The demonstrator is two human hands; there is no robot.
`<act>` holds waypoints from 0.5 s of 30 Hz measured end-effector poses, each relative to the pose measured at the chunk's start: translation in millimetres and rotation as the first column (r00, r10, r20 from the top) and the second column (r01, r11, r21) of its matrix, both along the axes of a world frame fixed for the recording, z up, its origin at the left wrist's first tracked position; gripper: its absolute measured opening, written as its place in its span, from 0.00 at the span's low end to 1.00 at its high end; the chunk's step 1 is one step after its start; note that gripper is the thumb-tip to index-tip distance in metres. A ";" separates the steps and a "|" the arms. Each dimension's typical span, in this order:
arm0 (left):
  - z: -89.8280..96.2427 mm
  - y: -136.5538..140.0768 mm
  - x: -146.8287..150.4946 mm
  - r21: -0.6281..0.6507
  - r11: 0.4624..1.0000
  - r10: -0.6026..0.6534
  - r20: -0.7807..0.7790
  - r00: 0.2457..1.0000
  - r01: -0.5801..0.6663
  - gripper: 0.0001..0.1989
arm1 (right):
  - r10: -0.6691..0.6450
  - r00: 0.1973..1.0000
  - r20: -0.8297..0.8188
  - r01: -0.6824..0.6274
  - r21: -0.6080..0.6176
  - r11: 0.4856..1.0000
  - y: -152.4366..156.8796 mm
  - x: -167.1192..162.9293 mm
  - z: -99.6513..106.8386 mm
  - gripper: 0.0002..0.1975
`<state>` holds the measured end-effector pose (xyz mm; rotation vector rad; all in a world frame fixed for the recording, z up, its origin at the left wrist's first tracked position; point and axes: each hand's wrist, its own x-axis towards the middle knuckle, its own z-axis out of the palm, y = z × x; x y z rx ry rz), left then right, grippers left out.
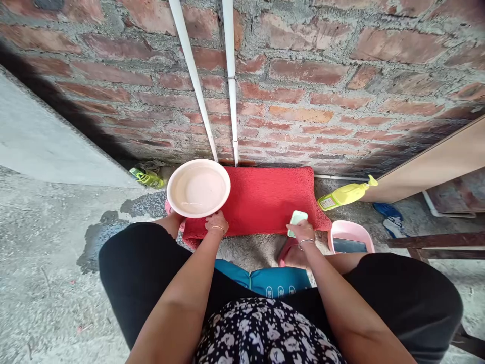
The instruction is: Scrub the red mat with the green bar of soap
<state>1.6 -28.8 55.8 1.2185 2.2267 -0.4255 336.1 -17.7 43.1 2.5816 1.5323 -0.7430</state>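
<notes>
My left hand (217,223) lies on the near edge of a red mat (271,199), its fingertips at the lower rim of a pale basin (198,212). The fingers look loosely stretched, and nothing shows in them. The basin holds clear water and stands over the mat's left end. My right hand (304,231) is closed around a flat, pale green rounded block (297,219) above the mat's near right edge. What its underside looks like is hidden. A yellow spray bottle (343,196) leans or lies past the mat's right end.
A small pink basin (351,227) with something dark inside sits at the right. Green bottle-like item (147,178) rests at the left. Behind the mat rises a brick wall (299,91) with two white pipes (230,60). Wet patches (100,235) mark the concrete floor.
</notes>
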 end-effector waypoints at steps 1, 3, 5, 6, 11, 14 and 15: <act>1.9 -1.7 -0.5 0.006 1.000 -0.009 0.005 1.000 0.009 0.28 | 0.069 0.997 -0.026 -0.069 -0.003 0.998 -3.5 -20.6 2.7 0.20; 4.3 -4.4 -1.0 0.012 1.000 -0.026 0.006 1.000 0.026 0.26 | 0.212 0.973 -0.085 -0.216 -0.038 0.976 -14.5 -65.7 6.8 0.21; 5.0 -6.0 -1.6 0.011 0.999 -0.038 0.003 0.999 0.038 0.25 | 0.337 0.931 -0.142 -0.350 -0.080 0.933 -27.7 -108.1 8.0 0.23; 4.8 -6.3 -2.0 0.009 0.999 -0.043 0.004 0.999 0.043 0.24 | 0.396 0.904 -0.161 -0.413 -0.091 0.906 -33.7 -125.7 7.2 0.24; 0.4 -3.4 -3.2 0.018 0.998 -0.067 0.035 0.997 0.066 0.24 | 0.567 0.812 -0.142 -0.580 -0.077 0.811 -44.3 -158.3 -3.9 0.24; -3.3 0.4 -1.3 0.033 0.997 -0.075 0.029 0.997 0.074 0.24 | 0.582 0.808 -0.092 -0.588 -0.058 0.807 -40.2 -137.7 -8.7 0.24; -4.3 1.7 -0.4 0.036 0.996 -0.078 0.023 0.997 0.077 0.24 | 0.574 0.815 -0.074 -0.578 -0.050 0.814 -38.8 -126.0 -9.5 0.23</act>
